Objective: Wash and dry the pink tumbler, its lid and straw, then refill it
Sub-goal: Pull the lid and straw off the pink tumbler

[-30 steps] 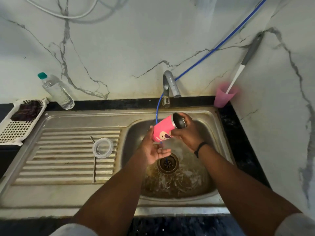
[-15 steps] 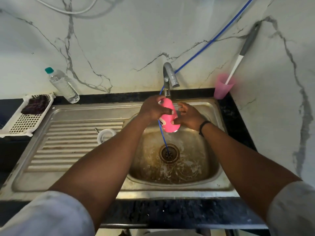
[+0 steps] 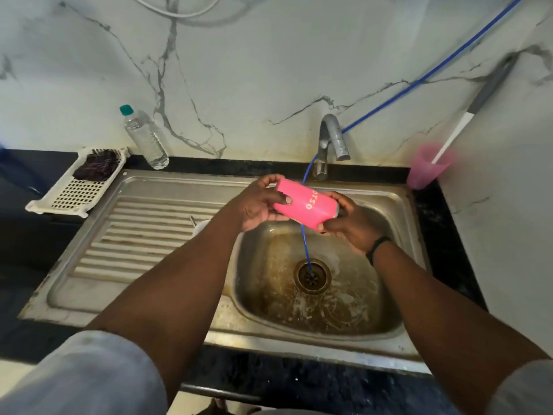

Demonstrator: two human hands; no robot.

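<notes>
The pink tumbler point(image 3: 308, 206) lies on its side above the sink basin point(image 3: 371, 313), white lettering facing up. My left hand point(image 3: 257, 205) grips its base end, thumb across the pink side. My right hand point(image 3: 348, 221) grips the open metal rim end. The clear round lid point(image 3: 200, 226) sits on the ribbed drainboard point(image 3: 143, 235), mostly hidden behind my left forearm. A thin straw end point(image 3: 191, 220) pokes out beside the lid.
The tap point(image 3: 330, 139) stands just behind the tumbler; a blue hose point(image 3: 308, 250) runs from the wall down into the drain point(image 3: 312, 275). A water bottle point(image 3: 145, 137) and white basket point(image 3: 79, 182) sit at the left. A pink cup point(image 3: 426, 166) holding a brush stands at the right.
The tumbler turned from hanging mouth-down under the tap to lying on its side, mouth to the right. My left hand shifted to its base and my right hand to its rim.
</notes>
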